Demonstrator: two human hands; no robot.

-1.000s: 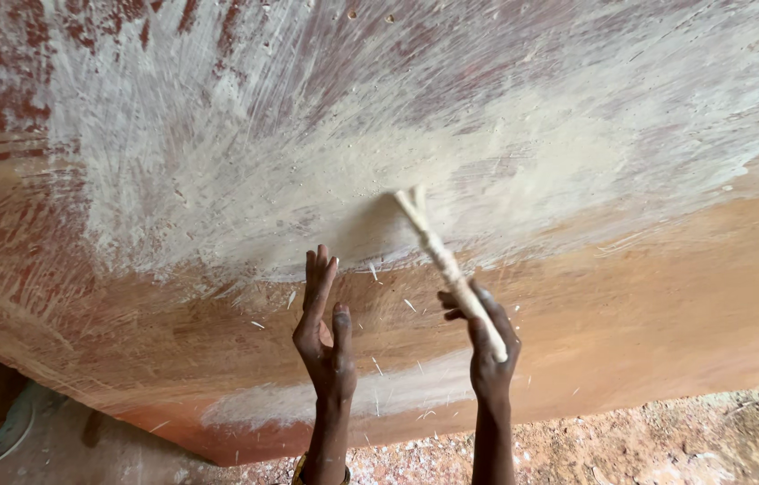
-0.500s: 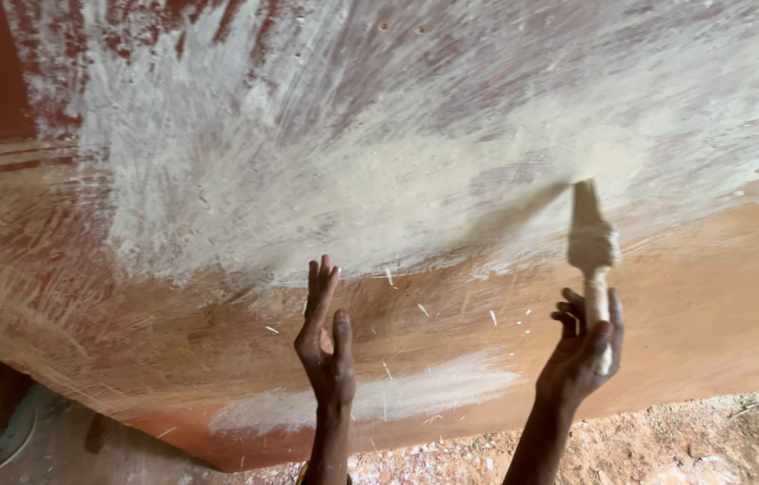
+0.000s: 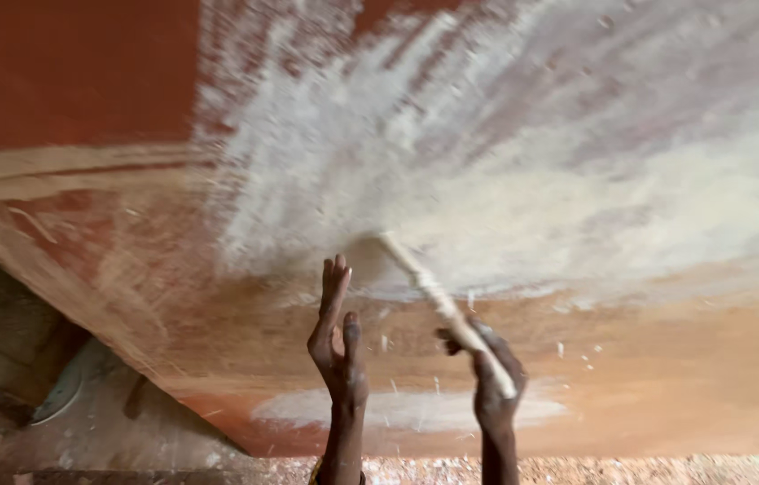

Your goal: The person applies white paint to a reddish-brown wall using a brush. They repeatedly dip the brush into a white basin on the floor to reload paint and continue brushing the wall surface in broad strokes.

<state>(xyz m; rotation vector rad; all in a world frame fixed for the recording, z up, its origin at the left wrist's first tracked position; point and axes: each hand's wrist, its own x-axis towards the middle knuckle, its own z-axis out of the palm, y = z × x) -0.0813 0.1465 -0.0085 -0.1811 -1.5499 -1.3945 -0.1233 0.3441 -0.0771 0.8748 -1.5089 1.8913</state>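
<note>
1. The far side is closed off by a reddish surface, smeared with whitish paste.
2. A gap is left between the left hand and the right hand, crossed only by the brush.
3. Open room is seen low at the left, over the ground.

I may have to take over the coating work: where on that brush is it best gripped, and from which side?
Probably by the lower end of the brush handle, coming from below, as the right hand does. The handle slants up-left to the bristle end, which lies against the whitish coating on the reddish surface. The left hand is open beside it.
</note>
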